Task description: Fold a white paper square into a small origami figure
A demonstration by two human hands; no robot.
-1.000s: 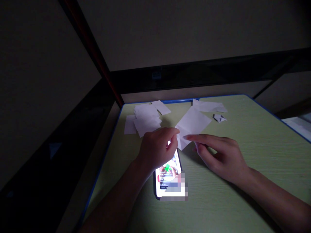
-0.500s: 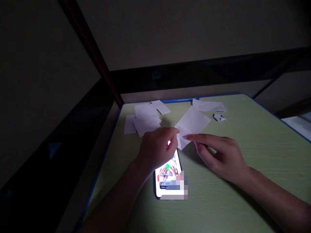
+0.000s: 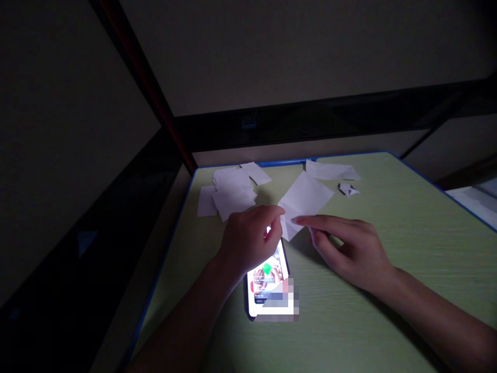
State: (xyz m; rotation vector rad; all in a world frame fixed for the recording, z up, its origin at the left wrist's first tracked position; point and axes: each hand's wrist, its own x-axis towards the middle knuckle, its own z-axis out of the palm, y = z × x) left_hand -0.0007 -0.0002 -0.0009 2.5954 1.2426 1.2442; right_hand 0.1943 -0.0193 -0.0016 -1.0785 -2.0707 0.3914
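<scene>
A square white sheet of paper [image 3: 308, 194], with faint creases, is held over the table with one corner toward me. My left hand [image 3: 252, 235] pinches its left corner between thumb and forefinger. From the right, my right hand [image 3: 349, 248] grips the near right edge, its forefinger lying over the paper and its thumb just below. Under my left hand lies a lit phone [image 3: 267, 280], its upper part covered by that hand. Its screen shows hands with a green piece, and its lower right corner is blurred by blocks.
A pile of white paper sheets [image 3: 235, 189] lies at the table's back left. Toward the back right are a paper strip [image 3: 334, 170] and a small folded paper piece [image 3: 348, 189]. The pale green table [image 3: 419, 238] has a blue edge, with a wall behind.
Both hands keep their hold on the paper with hardly any movement. The whole view has shifted very slightly.
</scene>
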